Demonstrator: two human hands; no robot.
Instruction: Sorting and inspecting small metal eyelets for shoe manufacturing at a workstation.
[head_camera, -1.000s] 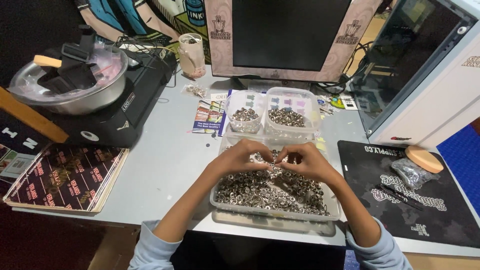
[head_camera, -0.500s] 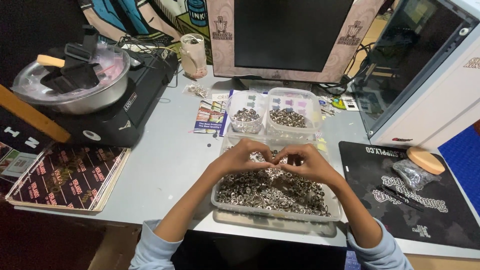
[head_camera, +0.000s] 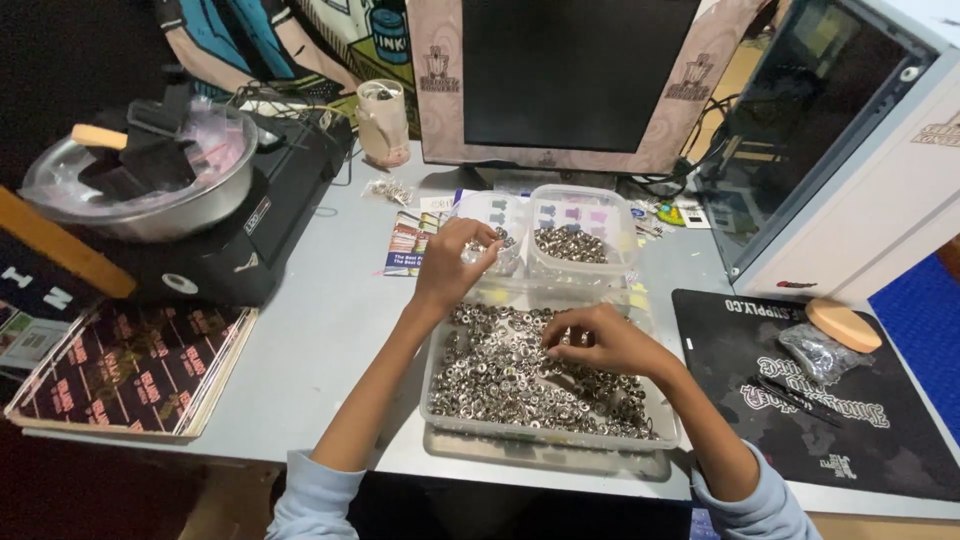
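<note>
From the head camera I look straight down over a grey table (head_camera: 330, 330). In front of me sits a clear plastic tray (head_camera: 552, 436) heaped with small silver metal fittings (head_camera: 510, 385), ring-shaped and shiny, spread across nearly all of its floor.

My left hand (head_camera: 455, 262) is lifted past the tray's far edge, over the left small container (head_camera: 492, 232). Its grip is narrow, fingertips pinched together on what looks like one or two of the silver pieces; they are too small for me to tell exactly how many.

My right hand (head_camera: 600, 342) rests low in the tray, on top of the pile, toward its right half. The fingers are curled down into the fittings, touching them. I cannot tell whether that grip has closed on any piece or only lies among them.

Just beside the left small container stands the right small container (head_camera: 578, 238), also clear, holding a layer of the same silver parts. Both touch or nearly touch the tray's far rim.

Further back is a dark monitor (head_camera: 570, 70) with a pale frame. At the far left a steel bowl (head_camera: 140, 190) sits on a black machine (head_camera: 235, 225). A paper cup (head_camera: 383, 122) stands near the monitor. To my right lies a black mat (head_camera: 800, 400) bearing a round tan disc (head_camera: 843, 325) and a small clear bag (head_camera: 818, 350).
</note>
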